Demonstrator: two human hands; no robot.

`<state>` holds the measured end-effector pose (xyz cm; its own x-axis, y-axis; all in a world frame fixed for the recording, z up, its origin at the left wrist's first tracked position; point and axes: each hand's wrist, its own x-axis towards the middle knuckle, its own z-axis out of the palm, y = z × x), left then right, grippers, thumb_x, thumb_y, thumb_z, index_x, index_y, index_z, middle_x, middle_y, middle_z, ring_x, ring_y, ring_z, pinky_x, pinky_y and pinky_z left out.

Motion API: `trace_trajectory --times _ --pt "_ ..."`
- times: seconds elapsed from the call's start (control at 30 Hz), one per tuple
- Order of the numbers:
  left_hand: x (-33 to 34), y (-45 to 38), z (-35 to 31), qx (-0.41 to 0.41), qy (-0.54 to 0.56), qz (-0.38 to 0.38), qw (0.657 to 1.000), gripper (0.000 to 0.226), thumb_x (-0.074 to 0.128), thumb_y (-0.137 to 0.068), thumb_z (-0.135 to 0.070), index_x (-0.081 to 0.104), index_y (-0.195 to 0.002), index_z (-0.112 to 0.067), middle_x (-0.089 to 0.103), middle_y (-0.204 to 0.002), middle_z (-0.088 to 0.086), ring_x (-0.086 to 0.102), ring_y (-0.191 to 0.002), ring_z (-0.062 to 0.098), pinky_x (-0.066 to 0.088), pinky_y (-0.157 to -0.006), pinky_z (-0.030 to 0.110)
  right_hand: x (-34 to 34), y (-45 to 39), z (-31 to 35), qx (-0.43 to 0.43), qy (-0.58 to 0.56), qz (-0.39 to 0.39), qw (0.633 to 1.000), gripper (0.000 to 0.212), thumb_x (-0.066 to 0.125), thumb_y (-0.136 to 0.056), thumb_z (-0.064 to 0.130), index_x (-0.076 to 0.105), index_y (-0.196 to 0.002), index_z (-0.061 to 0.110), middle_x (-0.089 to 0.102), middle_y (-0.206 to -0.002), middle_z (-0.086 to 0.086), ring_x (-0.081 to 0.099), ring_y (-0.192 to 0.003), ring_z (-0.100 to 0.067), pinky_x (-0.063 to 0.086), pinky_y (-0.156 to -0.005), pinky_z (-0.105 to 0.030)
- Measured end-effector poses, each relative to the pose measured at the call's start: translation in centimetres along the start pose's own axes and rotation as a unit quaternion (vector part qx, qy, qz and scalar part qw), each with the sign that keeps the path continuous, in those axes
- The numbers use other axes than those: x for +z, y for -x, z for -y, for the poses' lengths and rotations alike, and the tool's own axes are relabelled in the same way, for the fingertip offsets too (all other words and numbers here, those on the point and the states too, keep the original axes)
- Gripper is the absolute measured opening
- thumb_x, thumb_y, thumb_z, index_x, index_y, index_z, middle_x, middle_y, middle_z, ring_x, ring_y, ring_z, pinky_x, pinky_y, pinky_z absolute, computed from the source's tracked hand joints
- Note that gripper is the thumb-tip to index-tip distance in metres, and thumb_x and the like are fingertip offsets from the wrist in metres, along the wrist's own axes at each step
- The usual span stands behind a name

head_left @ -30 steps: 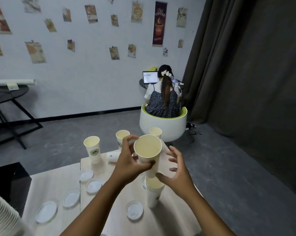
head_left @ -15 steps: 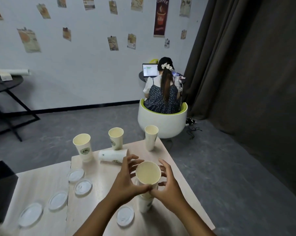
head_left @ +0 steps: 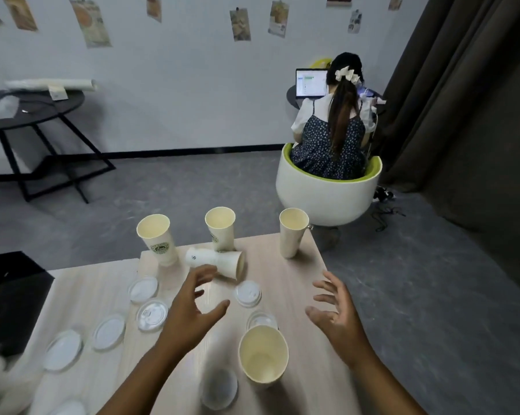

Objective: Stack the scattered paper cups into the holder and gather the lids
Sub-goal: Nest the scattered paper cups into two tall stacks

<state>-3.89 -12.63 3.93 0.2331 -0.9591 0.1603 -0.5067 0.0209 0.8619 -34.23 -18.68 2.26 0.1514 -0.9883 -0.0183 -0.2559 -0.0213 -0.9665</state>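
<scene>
A stack of cream paper cups (head_left: 263, 354) stands near the front of the wooden table (head_left: 306, 295), with neither hand on it. My left hand (head_left: 192, 307) hovers above the table with fingers spread, just short of a cup lying on its side (head_left: 215, 262). My right hand (head_left: 336, 313) is open to the right of the stack. Three upright cups (head_left: 157, 238) (head_left: 221, 227) (head_left: 293, 230) stand along the far edge. Several white lids (head_left: 143, 290) (head_left: 152, 314) (head_left: 248, 293) (head_left: 109, 330) (head_left: 219, 387) lie scattered on the table.
A black box (head_left: 10, 292) sits at the table's left end. Beyond the far edge a person sits in a white tub chair (head_left: 327, 196) facing a laptop. A black round side table (head_left: 34, 109) stands by the wall on the left. A dark curtain hangs at the right.
Both hands have let go of the cup they pressed onto the stack and have drawn apart. My left hand has moved forward toward the tipped cup. The view has tilted down.
</scene>
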Motion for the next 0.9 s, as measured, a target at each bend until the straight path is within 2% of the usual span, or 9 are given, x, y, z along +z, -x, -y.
trace_trajectory --times 0.1,0.2,0.33,0.43,0.53,0.67,0.73,0.8,0.9 --pt "0.1 -3.6 2.3 -0.006 -0.055 0.014 0.998 0.075 0.091 -0.078 -0.024 0.048 -0.135 -0.046 0.055 -0.14 -0.024 0.053 -0.13 0.001 0.046 -0.105 0.031 0.2 -4.5 -1.1 0.0 -0.002 0.005 1.0 0.084 0.078 -0.061 0.057 0.039 -0.136 0.055 0.052 -0.139 0.019 0.058 -0.119 -0.004 0.053 -0.086 -0.027" --pt "0.9 -7.3 4.3 -0.012 -0.092 0.039 0.995 0.079 0.094 -0.073 -0.027 0.05 -0.138 -0.036 0.057 -0.141 -0.015 0.052 -0.13 0.006 0.042 -0.108 0.031 0.6 -9.1 -2.5 -0.001 0.012 0.019 1.0 0.092 0.08 -0.057 0.056 0.038 -0.14 0.052 0.046 -0.143 0.02 0.054 -0.12 -0.001 0.053 -0.088 -0.03" --pt "2.6 -10.9 6.6 -0.001 -0.153 0.106 0.983 0.084 0.088 -0.063 -0.045 0.054 -0.138 -0.031 0.062 -0.137 -0.013 0.057 -0.125 0.012 0.044 -0.105 0.033 0.4 -15.0 -4.3 -0.013 0.04 0.019 0.999 0.103 0.084 -0.056 0.052 0.037 -0.147 0.044 0.035 -0.15 0.012 0.049 -0.125 -0.007 0.053 -0.102 -0.047" --pt "4.1 -12.4 8.1 0.02 -0.211 0.153 0.965 0.087 0.096 -0.062 -0.03 0.056 -0.139 -0.031 0.063 -0.139 -0.011 0.059 -0.126 0.018 0.047 -0.104 0.039 0.1 -19.1 -5.2 -0.04 0.063 0.019 0.997 0.102 0.091 -0.061 0.041 0.035 -0.146 0.048 0.032 -0.146 0.015 0.048 -0.128 -0.017 0.049 -0.107 -0.054" --pt "5.4 -13.9 9.3 0.039 -0.258 0.167 0.951 0.086 0.097 -0.06 -0.022 0.058 -0.136 -0.027 0.066 -0.136 -0.004 0.063 -0.121 0.025 0.049 -0.095 0.037 0.3 -22.3 -5.6 -0.046 0.068 0.011 0.997 0.108 0.097 -0.065 0.027 0.034 -0.153 0.035 0.029 -0.146 0.015 0.046 -0.128 -0.016 0.048 -0.108 -0.054" --pt "6.8 -15.3 10.6 0.029 -0.292 0.18 0.939 0.089 0.098 -0.059 -0.023 0.058 -0.138 -0.026 0.064 -0.141 -0.001 0.062 -0.125 0.03 0.05 -0.101 0.053 1.4 -24.7 -5.9 -0.033 0.065 0.003 0.997 0.116 0.093 -0.058 0.041 0.031 -0.156 0.03 0.033 -0.151 0.013 0.045 -0.134 -0.016 0.043 -0.113 -0.049" --pt "7.3 -15.7 11.0 0.024 -0.296 0.179 0.938 0.09 0.097 -0.06 -0.023 0.056 -0.141 -0.028 0.061 -0.145 -0.004 0.058 -0.132 0.029 0.045 -0.104 0.054 2.0 -25.6 -5.9 -0.031 0.061 0.013 0.998 0.12 0.09 -0.056 0.049 0.03 -0.157 0.027 0.037 -0.155 0.008 0.044 -0.139 -0.017 0.04 -0.116 -0.048" --pt "7.7 -16.0 11.0 0.013 -0.299 0.171 0.939 0.089 0.094 -0.064 -0.023 0.053 -0.143 -0.03 0.058 -0.148 -0.006 0.052 -0.137 0.026 0.037 -0.106 0.051 2.5 -26.3 -6.0 -0.029 0.055 0.024 0.998 0.117 0.091 -0.057 0.046 0.032 -0.156 0.025 0.041 -0.155 0.005 0.044 -0.14 -0.015 0.039 -0.117 -0.046" --pt "8.2 -16.3 10.8 -0.001 -0.311 0.165 0.936 0.086 0.092 -0.067 -0.025 0.051 -0.143 -0.031 0.055 -0.149 -0.008 0.047 -0.14 0.023 0.031 -0.107 0.049 3.0 -26.7 -6.2 -0.034 0.058 0.029 0.997 0.104 0.088 -0.056 0.05 0.042 -0.147 0.028 0.052 -0.143 0.01 0.05 -0.132 -0.012 0.044 -0.113 -0.045"
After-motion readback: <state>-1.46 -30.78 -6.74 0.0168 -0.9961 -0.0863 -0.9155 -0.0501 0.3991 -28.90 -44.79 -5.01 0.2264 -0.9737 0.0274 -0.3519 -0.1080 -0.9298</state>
